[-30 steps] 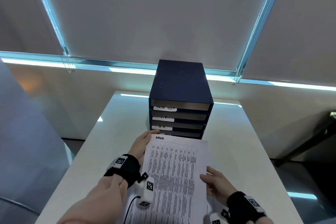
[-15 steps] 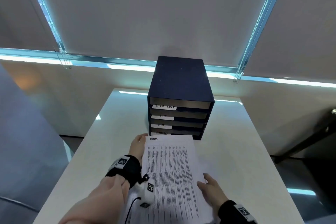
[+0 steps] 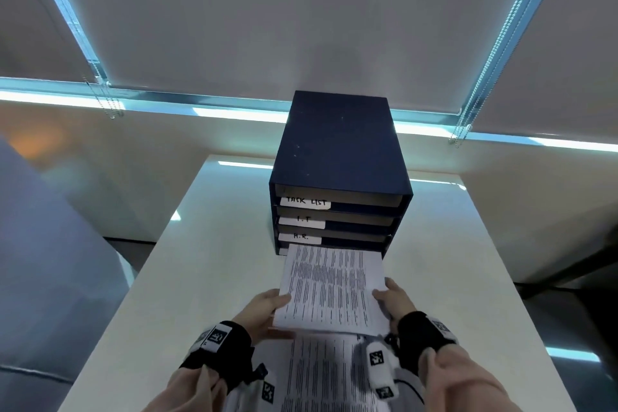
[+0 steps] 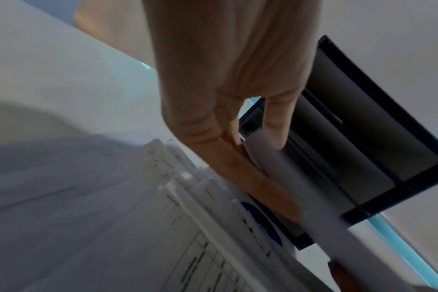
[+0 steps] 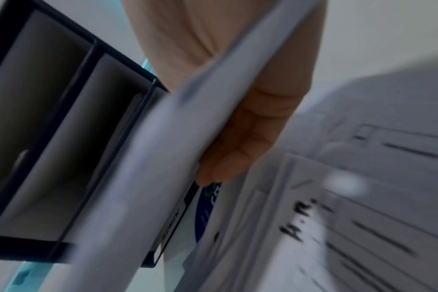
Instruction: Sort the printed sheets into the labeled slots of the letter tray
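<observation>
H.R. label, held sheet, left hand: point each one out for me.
H.R. label (image 3: 300,237), head view, middle of the white strip.
held sheet (image 3: 329,288), head view, centre of the printed page.
left hand (image 3: 264,308), head view, back of the hand.

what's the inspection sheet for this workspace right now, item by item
surface: white table, pale and glossy
job's things: dark blue letter tray, slots labelled TASK LIST, I.T, H.R.; printed sheet with its far edge at the lowest slot; more sheets lying nearer the person
clutter: nothing seen
grippers: left hand and right hand each grip a side edge of the sheet
cables: nothing seen
surroundings: closed roller blinds behind, bead cords hanging
</observation>
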### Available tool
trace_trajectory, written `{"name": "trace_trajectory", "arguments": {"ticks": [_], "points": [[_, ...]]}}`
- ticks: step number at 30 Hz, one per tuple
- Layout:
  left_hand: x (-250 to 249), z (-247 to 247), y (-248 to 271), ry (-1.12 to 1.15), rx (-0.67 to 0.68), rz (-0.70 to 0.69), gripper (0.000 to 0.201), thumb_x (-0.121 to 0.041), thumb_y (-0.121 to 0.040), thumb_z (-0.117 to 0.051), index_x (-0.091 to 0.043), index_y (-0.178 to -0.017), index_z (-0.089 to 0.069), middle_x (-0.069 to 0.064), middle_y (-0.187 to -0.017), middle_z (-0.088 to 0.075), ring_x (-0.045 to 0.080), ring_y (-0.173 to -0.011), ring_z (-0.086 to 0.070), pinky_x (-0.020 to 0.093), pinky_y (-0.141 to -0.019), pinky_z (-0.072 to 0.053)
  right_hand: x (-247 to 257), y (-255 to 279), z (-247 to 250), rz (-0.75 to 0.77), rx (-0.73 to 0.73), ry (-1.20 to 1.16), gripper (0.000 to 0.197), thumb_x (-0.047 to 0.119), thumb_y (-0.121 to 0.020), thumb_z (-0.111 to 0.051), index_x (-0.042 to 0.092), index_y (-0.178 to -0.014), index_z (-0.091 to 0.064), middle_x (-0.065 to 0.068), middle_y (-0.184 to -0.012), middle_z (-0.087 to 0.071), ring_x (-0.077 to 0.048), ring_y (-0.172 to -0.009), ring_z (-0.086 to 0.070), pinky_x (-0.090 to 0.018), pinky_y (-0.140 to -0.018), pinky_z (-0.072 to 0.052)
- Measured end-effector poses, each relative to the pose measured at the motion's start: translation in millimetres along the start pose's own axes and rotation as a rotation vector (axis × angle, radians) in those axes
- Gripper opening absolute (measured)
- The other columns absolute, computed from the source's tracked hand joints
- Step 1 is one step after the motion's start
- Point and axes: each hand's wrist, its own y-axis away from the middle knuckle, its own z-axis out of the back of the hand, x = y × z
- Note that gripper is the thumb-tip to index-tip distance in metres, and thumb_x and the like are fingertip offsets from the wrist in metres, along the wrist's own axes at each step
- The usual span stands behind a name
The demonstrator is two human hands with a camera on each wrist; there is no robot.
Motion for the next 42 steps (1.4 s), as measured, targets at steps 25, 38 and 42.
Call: {"name": "trace_trajectory", "arguments": {"ticks": [25, 38, 42], "points": [[-32, -1, -76, -0.263, -0.208, -0.417, 0.013, -0.010, -0.094, -0.052, -0.006, -0.095, -0.065, 0.010, -0.086, -0.069, 0.018, -0.078, -0.062, 0.021, -0.064, -0.045, 69, 23, -36, -0.052, 0.087, -0.401, 0.027, -0.005, -0.097, -0.042, -0.004, -0.122, -0.052, -0.019, -0.100, -0.064, -0.027, -0.090, -0.063, -0.026, -0.066, -0.060], [49, 24, -6, -1.490, -0.143, -0.467, 0.026, -0.031, -0.083, -0.062, -0.024, -0.103, -0.048, -0.005, -0.102, -0.040, 0.016, -0.104, -0.046, 0.025, -0.081, -0.041, -55, 115, 13, -0.047, -0.062, 0.127, 0.014, -0.005, -0.087, -0.056, 0.003, -0.097, -0.062, -0.015, -0.066, -0.058, -0.018, -0.049, -0.044, -0.022, -0.050, -0.035], [36, 18, 16, -1.208, -0.154, -0.488, 0.017, -0.022, -0.082, -0.065, -0.030, -0.076, -0.050, -0.010, -0.081, -0.050, 0.009, -0.077, -0.049, 0.020, -0.066, -0.034, -49, 128, 15, -0.015, -0.073, 0.117, 0.024, -0.009, -0.086, -0.053, -0.001, -0.108, -0.057, -0.011, -0.057, -0.056, -0.019, -0.045, -0.043, -0.024, -0.048, -0.034]]}}
